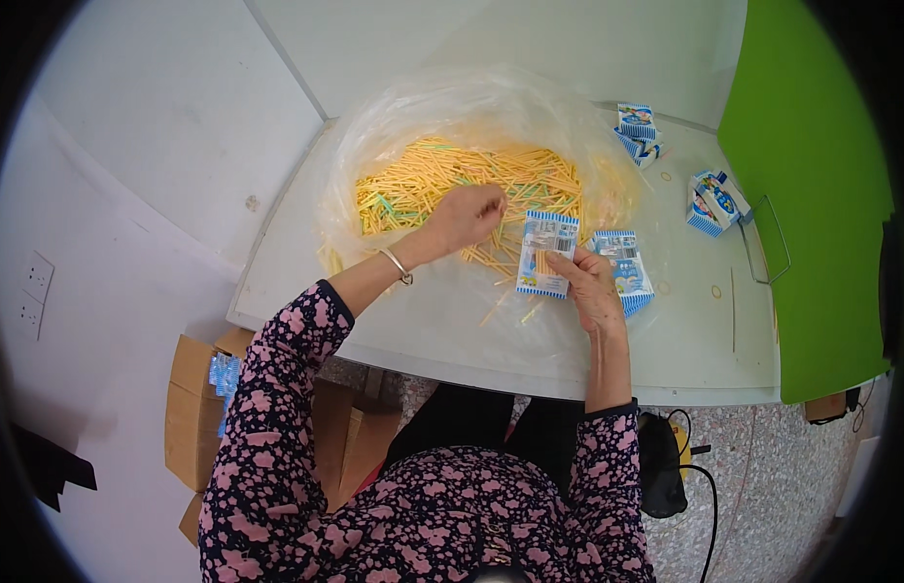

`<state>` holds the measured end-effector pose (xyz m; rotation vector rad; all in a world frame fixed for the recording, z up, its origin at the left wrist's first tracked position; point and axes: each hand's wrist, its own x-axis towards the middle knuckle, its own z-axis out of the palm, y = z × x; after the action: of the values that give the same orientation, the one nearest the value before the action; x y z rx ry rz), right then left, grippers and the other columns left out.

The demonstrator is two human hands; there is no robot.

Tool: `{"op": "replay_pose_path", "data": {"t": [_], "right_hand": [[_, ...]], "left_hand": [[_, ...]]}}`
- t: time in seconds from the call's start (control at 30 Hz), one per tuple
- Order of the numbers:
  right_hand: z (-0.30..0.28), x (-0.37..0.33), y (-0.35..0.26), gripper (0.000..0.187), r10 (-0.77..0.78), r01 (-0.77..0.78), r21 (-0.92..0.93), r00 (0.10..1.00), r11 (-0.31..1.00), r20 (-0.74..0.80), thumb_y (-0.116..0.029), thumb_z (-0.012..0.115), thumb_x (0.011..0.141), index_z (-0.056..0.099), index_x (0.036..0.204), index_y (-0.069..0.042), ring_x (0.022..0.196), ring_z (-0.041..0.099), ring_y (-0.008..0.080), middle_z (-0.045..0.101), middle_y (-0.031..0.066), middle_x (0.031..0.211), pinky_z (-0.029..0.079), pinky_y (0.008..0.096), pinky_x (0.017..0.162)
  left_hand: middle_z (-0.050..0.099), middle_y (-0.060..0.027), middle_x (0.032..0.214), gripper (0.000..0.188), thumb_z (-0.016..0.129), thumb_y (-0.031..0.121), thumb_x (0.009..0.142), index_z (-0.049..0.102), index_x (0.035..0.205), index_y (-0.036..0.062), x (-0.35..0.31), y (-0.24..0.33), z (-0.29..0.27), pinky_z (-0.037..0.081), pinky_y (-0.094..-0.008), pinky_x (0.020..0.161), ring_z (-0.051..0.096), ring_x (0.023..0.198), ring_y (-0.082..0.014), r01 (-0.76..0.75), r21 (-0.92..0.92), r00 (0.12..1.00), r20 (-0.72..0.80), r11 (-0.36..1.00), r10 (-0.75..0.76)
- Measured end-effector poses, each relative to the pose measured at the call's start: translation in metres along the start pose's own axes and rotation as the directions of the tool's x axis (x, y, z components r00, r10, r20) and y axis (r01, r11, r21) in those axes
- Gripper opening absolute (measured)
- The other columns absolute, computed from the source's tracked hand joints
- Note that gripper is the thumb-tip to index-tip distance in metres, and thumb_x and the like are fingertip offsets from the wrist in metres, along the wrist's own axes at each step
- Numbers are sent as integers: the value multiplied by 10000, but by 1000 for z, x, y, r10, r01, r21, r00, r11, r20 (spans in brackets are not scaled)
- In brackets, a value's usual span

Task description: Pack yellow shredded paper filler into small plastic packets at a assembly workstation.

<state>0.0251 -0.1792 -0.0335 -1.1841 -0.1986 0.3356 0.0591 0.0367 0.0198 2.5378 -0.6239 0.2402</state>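
At far left, a pair of socket plates point(36, 296) is set in the white wall. Below the table's left end, an open cardboard box point(191, 413) contains blue packets point(224, 377). On the white table point(374, 316), a large translucent bag point(350, 131) lies wide open around a heap of thin sticks point(452, 160), mostly yellow with some green. The left hand point(469, 216), a bracelet point(398, 264) at its wrist, is poised over the front of the heap with its fingers curled to a narrow shape; whether a stick lies within them cannot be told. A few loose sticks lie near the bag's front edge. To the right, the right hand point(596, 285) grips a blue-and-white sachet point(546, 255) by its right side, thumb across the front, the sachet standing roughly upright. Just beside this hand, a second packet point(622, 264) rests on the table. Farther back and right are a small pile of packets point(637, 133) and a banded bundle point(714, 202). A bent wire frame point(786, 255) stands against the green panel point(821, 194) at far right.
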Motion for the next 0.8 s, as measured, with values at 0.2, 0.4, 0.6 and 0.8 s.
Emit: {"op": "replay_pose_path", "data": {"t": [0.2,0.4,0.6,0.8], "right_hand": [[-6,4,8,225,92,-87,-55,991,995,98,-170,625,832,633,978,2,717,586,72,650,39,859,450,200,644],[4,-3,-3,239,157,-147,-74,975,986,160,-180,614,844,628,992,8,734,599,91,652,46,862,467,217,668],[5,-4,-3,259,131,-121,-61,970,991,203,-174,616,843,617,1015,20,776,606,101,650,52,889,483,241,701],[5,-4,-4,263,112,-108,-27,970,994,216,-169,621,840,612,1022,21,785,603,101,648,49,889,482,245,713]], "left_hand": [[609,-31,814,100,523,128,889,545,847,40,11,27,-26,489,-233,720,591,774,-89,97,-805,988,9,585,-152],[608,-30,796,163,534,81,868,481,1017,41,7,44,-18,478,-230,708,587,779,-88,15,-748,998,-32,663,-59],[606,-12,779,243,545,81,861,480,1092,43,-9,62,-14,447,-239,724,555,750,-61,50,-517,999,18,855,-47],[607,-38,841,194,596,161,840,623,960,11,-12,51,-1,436,-243,746,545,821,-93,-11,-415,1000,-9,910,8]]}}
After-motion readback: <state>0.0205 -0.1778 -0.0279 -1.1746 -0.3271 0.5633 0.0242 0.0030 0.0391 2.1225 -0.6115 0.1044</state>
